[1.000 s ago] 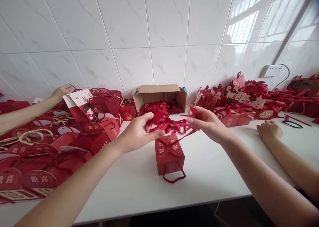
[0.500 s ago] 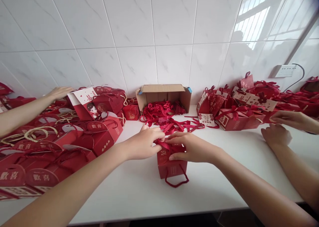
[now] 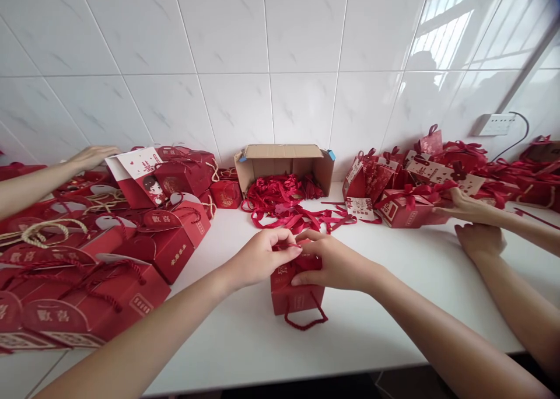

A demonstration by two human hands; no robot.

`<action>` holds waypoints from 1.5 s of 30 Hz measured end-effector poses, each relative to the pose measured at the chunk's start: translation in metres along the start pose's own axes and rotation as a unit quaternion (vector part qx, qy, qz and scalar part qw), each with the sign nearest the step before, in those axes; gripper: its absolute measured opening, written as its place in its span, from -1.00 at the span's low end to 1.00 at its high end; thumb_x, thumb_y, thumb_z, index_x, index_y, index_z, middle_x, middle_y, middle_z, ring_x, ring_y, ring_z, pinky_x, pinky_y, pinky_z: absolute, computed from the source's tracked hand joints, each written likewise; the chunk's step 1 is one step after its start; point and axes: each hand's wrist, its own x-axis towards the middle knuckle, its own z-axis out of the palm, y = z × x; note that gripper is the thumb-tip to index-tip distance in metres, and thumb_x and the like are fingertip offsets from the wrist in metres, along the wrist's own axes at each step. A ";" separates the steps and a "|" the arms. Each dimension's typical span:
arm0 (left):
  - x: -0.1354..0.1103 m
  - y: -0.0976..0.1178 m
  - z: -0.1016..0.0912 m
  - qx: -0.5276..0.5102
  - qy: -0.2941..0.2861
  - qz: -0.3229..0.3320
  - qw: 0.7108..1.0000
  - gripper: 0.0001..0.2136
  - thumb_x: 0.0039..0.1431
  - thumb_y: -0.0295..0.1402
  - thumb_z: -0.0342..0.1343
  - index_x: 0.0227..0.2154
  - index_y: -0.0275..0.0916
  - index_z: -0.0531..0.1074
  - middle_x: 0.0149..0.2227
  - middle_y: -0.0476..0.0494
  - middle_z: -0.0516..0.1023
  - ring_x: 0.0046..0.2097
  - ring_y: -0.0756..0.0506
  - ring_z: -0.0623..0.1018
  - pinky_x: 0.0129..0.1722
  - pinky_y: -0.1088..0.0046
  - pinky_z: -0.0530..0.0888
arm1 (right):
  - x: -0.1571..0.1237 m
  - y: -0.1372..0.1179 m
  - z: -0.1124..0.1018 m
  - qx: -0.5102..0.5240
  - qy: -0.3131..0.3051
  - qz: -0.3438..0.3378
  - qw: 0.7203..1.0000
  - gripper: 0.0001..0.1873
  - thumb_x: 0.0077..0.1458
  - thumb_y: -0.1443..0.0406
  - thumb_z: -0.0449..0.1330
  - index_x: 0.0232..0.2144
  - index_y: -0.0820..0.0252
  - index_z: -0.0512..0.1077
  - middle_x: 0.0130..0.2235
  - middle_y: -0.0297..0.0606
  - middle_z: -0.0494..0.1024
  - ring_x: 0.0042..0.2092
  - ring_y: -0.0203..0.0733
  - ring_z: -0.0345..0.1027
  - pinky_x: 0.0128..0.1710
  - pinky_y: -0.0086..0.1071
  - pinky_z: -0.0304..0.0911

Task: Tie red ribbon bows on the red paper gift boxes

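Observation:
A small red gift box (image 3: 297, 301) with gold lettering stands on the white table in front of me, its dark red rope handle (image 3: 307, 327) hanging toward the near edge. My left hand (image 3: 266, 256) pinches red ribbon (image 3: 289, 246) at the top of the box. Beside it, my right hand (image 3: 330, 262) curls over the box top, its fingers around the ribbon bow (image 3: 306, 263). The fingers partly hide the ribbon.
An open cardboard carton (image 3: 284, 151) spills loose red ribbons (image 3: 301, 217) behind the box. Red gift boxes (image 3: 175, 247) are piled at left, where another person's hand (image 3: 94, 154) reaches. Ribboned boxes (image 3: 406, 206) stand at right near a co-worker's hands (image 3: 481, 238).
My left hand has lifted slightly, pinching the ribbon with thumb and finger. My right hand stays on the box. At right, a co-worker's hand has moved left to touch a ribboned box.

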 end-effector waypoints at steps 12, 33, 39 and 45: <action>-0.010 -0.003 -0.008 0.055 0.092 -0.033 0.994 -0.81 0.08 -0.27 0.01 -0.56 -0.23 0.24 -0.53 0.08 0.25 -0.46 0.02 0.25 -0.44 0.50 0.20 | -0.004 0.000 0.000 -0.017 -0.010 0.007 1.000 -0.55 0.01 0.13 0.25 -0.02 0.06 0.42 -0.04 -0.19 0.38 -0.14 -0.16 0.34 -0.16 -0.31 0.27; -0.013 0.000 0.008 0.070 0.063 -0.016 0.995 -0.90 0.07 -0.37 -0.04 -0.52 -0.21 0.22 -0.50 0.08 0.30 -0.44 0.02 0.29 -0.47 0.52 0.23 | -0.005 0.002 0.005 -0.007 -0.001 0.014 1.000 -0.72 0.01 0.11 0.25 -0.22 0.08 0.50 -0.08 -0.23 0.39 -0.22 -0.22 0.37 -0.19 -0.34 0.29; -0.012 -0.010 0.001 0.109 0.117 -0.005 0.987 -0.90 0.00 -0.41 -0.03 -0.57 -0.21 0.18 -0.56 0.10 0.22 -0.47 0.01 0.25 -0.48 0.51 0.20 | -0.007 0.001 0.004 -0.016 0.001 0.010 1.000 -0.61 0.03 0.07 0.22 -0.09 0.04 0.46 -0.04 -0.19 0.39 -0.20 -0.18 0.37 -0.19 -0.29 0.30; -0.015 -0.026 -0.008 0.146 0.123 -0.009 0.982 -0.93 -0.02 -0.43 -0.05 -0.57 -0.22 0.22 -0.53 0.07 0.27 -0.44 -0.01 0.27 -0.45 0.50 0.20 | -0.009 0.002 0.005 -0.006 0.006 0.016 1.000 -0.46 0.05 0.07 0.21 0.09 -0.04 0.33 0.02 -0.18 0.35 -0.13 -0.14 0.35 -0.10 -0.25 0.28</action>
